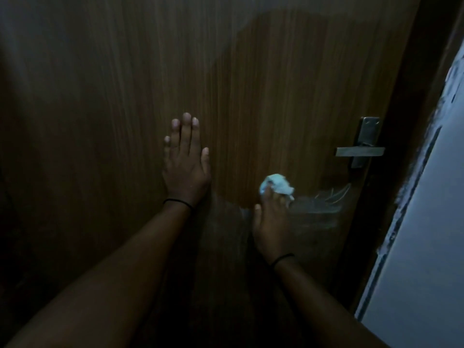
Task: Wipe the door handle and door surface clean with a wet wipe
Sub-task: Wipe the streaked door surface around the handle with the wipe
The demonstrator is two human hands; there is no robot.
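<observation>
Nearest, the right hand (270, 222) presses a crumpled pale-blue wet wipe (277, 185) onto the dark brown wood-grain door (263, 84), fingers curled over the wad, likely to keep pressure through the stroke; pale streaks show on the wood just right of it. Further left, the left hand (184, 156) lies flat, fingers straight, holding nothing, probably bracing the door steady. Farther right sits the dull metal lever door handle (360, 151), apart from the wipe. No containers in view.
</observation>
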